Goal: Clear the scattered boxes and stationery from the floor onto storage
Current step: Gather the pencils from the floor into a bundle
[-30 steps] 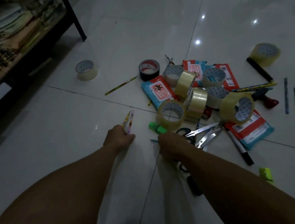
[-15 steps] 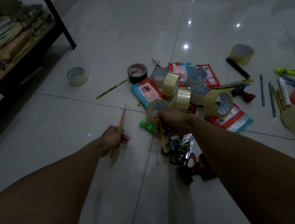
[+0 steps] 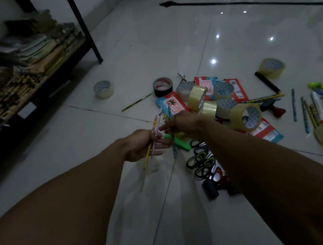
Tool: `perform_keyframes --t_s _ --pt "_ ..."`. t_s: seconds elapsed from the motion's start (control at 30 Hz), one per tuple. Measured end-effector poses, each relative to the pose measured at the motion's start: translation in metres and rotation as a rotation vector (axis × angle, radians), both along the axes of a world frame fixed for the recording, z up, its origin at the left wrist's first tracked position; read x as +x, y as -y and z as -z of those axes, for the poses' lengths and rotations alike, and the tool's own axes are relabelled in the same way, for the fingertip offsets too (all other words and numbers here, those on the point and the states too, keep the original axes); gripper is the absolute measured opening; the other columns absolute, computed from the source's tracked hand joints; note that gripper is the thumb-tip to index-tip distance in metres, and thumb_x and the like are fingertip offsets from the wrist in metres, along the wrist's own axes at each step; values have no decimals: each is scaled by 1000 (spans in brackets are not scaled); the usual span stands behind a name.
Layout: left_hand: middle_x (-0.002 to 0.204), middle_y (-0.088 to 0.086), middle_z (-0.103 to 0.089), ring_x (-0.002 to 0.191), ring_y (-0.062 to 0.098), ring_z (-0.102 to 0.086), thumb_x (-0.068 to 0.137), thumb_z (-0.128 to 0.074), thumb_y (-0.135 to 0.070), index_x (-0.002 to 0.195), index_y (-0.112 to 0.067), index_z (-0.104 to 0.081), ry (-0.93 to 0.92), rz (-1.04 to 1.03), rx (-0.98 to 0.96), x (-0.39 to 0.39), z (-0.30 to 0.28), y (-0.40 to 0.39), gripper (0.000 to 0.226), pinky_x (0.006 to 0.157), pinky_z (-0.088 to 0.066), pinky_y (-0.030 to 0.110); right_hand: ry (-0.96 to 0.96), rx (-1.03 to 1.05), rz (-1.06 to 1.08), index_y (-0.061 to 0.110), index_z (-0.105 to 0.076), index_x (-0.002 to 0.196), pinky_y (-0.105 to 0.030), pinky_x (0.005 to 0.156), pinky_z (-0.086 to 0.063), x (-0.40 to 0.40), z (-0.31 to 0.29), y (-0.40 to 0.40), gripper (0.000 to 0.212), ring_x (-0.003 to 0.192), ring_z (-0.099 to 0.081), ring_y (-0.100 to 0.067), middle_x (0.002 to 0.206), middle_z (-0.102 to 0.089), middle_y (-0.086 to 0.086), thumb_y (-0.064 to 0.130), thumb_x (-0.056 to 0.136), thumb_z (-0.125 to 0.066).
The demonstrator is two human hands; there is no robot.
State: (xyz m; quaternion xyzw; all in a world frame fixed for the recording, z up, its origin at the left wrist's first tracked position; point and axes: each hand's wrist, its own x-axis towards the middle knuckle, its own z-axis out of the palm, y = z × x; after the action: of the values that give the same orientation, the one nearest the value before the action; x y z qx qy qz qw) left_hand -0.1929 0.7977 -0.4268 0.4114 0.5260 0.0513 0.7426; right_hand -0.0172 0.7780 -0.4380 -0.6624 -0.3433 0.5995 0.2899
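Note:
My left hand (image 3: 139, 145) grips two pencils (image 3: 155, 129), one yellow and one pink, above the white tiled floor. My right hand (image 3: 185, 124) is just to its right and pinches a blue pencil (image 3: 174, 147) that hangs almost upright. Behind the hands lies a heap of clear tape rolls (image 3: 245, 117), a black tape roll (image 3: 163, 86) and flat red and blue packets (image 3: 171, 105). A green highlighter (image 3: 179, 143) and several scissors (image 3: 201, 162) lie below my right hand.
A low dark shelf rack (image 3: 31, 80) full of books and stationery stands at the left. A lone tape roll (image 3: 104, 89) and a pencil (image 3: 136, 102) lie on the floor near it. More pens, markers and tape rolls (image 3: 272, 67) are scattered at the right.
Both hands have lifted off the floor and come together. My right hand rose from the tape heap with the blue pencil; my left hand raised its two pencils. The view tilted up.

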Motion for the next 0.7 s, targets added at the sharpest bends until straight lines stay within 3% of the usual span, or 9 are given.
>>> perform_keyframes --t_s 0.07,0.17,0.23,0.3,0.43,0.57,0.63,0.7 --pt "111 18 -73 101 23 -71 104 -30 -2 107 -10 -54 -64 -16 102 5 -1 3 26 89 -57 38 10 7 -15 3 -71 98 -37 100 -53 -4 -3 -3 19 106 -69 -17 96 -78 1 16 101 -57" --pt "112 18 -70 102 27 -70 102 -34 -2 108 -10 -57 -97 -44 163 6 0 1 25 97 -54 42 22 13 -14 -2 -63 110 -21 70 -54 -9 -11 -4 23 94 -68 -11 100 -76 -2 16 103 -52" --pt "116 21 -67 109 31 -67 102 -33 0 110 -8 -58 -32 -44 95 4 -1 -1 28 100 -51 44 62 23 2 -1 -64 111 -23 64 -47 -12 -12 -8 23 94 -67 -13 105 -72 -7 18 102 -54" --pt "112 19 -72 103 27 -71 104 -31 -3 116 -8 -59 4 -57 54 4 -4 -1 32 94 -55 43 86 44 3 -1 -66 111 -26 68 -48 -15 -7 -13 26 101 -67 -21 108 -71 -12 22 101 -58" --pt "91 10 -67 84 19 -67 107 -35 -12 122 -7 -58 64 -134 15 6 -2 -3 28 90 -56 47 90 132 -38 4 -67 91 -26 68 -47 -24 2 -21 23 83 -62 -16 90 -67 -10 25 99 -60" --pt "79 4 -56 71 14 -58 107 -39 -12 122 -8 -56 64 -155 11 3 11 -12 23 79 -59 40 17 87 -99 9 -65 105 -37 81 -46 -29 14 -31 35 97 -65 -17 106 -70 -6 41 102 -52" --pt "80 4 -57 70 14 -58 107 -38 -10 118 -11 -54 44 -180 19 -2 19 -19 19 74 -56 36 -27 117 -22 5 -65 112 -37 87 -50 -26 19 -41 46 100 -67 -19 112 -71 -9 43 106 -42" --pt "83 5 -59 69 16 -58 107 -37 -8 111 -12 -52 32 -246 20 -9 28 -27 16 73 -53 36 230 209 -48 1 -62 120 -34 88 -50 -16 25 -51 43 107 -64 -27 120 -67 -17 34 108 -38"
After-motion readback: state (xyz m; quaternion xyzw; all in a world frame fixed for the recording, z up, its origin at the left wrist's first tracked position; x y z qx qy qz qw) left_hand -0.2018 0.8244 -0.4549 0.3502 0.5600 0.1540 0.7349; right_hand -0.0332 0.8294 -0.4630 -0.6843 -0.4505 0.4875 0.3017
